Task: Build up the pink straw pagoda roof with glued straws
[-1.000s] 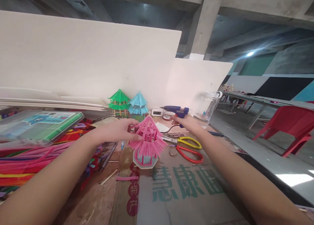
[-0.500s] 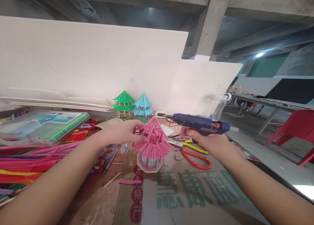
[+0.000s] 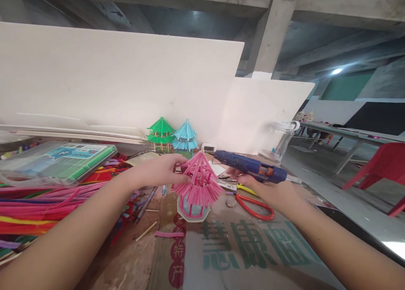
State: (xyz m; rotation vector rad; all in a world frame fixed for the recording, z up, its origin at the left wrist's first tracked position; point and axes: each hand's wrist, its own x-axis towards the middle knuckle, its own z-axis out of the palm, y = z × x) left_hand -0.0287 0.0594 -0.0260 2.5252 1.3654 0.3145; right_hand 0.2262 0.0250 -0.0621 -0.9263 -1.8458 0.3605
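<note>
A pink model pavilion (image 3: 198, 184) with two tiered roofs stands upright on a pale eight-sided base (image 3: 193, 214). My left hand (image 3: 164, 169) grips its upper part from the left, thumb and fingers around the gap between the roofs. In my right hand (image 3: 268, 188) is a dark blue glue gun (image 3: 249, 164), tilted slightly, its nozzle pointing left near the pavilion's peak. I cannot tell whether the nozzle touches it. Below the glue gun lie red-handled scissors (image 3: 256, 207) and yellow-handled pliers (image 3: 247, 191).
Green (image 3: 161, 131) and blue (image 3: 185, 134) model pavilions stand at the back by a white board (image 3: 120, 79). Bundled pipe cleaners (image 3: 34, 214) and a clear plastic case (image 3: 57, 163) lie left. A clear jug (image 3: 280, 140) stands back right. Printed cardboard (image 3: 240, 256) covers the front.
The glue gun has come down and left, its nozzle tipping toward the pavilion's peak, and my right hand has moved with it. My left hand keeps its hold on the pavilion.
</note>
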